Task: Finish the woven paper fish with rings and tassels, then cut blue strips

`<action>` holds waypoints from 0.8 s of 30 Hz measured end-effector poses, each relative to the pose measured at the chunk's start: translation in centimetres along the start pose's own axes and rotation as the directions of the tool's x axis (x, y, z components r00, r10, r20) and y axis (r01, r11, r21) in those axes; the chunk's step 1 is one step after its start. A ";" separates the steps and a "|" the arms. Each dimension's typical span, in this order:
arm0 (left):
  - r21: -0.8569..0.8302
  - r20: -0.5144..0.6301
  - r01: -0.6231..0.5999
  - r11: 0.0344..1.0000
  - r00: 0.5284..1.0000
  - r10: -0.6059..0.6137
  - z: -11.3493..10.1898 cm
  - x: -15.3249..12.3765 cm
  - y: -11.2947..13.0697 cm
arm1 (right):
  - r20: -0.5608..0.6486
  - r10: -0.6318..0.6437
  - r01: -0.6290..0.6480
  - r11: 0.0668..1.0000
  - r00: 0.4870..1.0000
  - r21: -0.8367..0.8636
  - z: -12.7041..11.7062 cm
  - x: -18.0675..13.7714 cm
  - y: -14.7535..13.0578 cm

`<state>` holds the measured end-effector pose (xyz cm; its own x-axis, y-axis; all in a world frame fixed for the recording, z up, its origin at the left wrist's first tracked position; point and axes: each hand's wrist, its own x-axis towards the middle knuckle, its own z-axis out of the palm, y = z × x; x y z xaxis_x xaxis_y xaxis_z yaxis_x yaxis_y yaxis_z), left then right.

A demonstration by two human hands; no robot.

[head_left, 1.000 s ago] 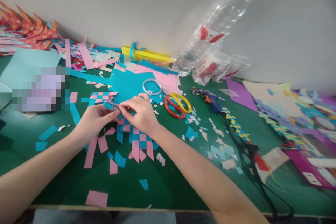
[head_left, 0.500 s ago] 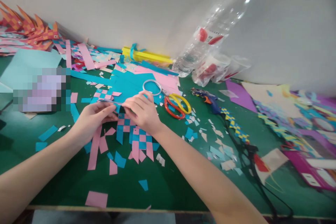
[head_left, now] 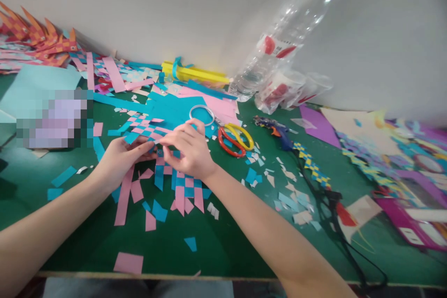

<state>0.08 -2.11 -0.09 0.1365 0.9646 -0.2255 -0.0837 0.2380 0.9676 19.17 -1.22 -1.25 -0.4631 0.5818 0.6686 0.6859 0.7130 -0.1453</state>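
Observation:
My left hand (head_left: 120,158) and my right hand (head_left: 188,149) meet over a green table (head_left: 223,247). Together they pinch a small woven piece of pink and blue paper strips (head_left: 141,128), which is tilted up off the table between the fingertips. Under my right hand lies a second woven pink and blue piece (head_left: 181,186) with loose strip ends hanging toward me. A long pink strip (head_left: 123,198) lies under my left wrist. Both hands have their fingers closed in a pinch.
Scissors (head_left: 230,137) with red and yellow handles lie just right of my hands. A glue gun (head_left: 279,130) with a black cord sits further right. An empty clear plastic bottle (head_left: 279,46) leans on the wall. Paper scraps, blue and pink sheets and orange woven pieces cover the table.
The small woven piece has turned from edge-on to show its checked face, and it now sits a little more to the left. My hands have stayed nearly in place.

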 end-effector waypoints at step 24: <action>0.205 0.059 -0.068 0.976 0.997 0.057 -0.1 -0.3 0.1 | 0.150 0.323 -0.345 0.926 0.934 0.152 -0.1 1.2 -1.9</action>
<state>-0.05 -2.31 0.05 0.1898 0.9682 -0.1630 0.1118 0.1437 0.9833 17.38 -1.99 -0.08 -0.2952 0.8328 0.4683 0.7094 0.5194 -0.4764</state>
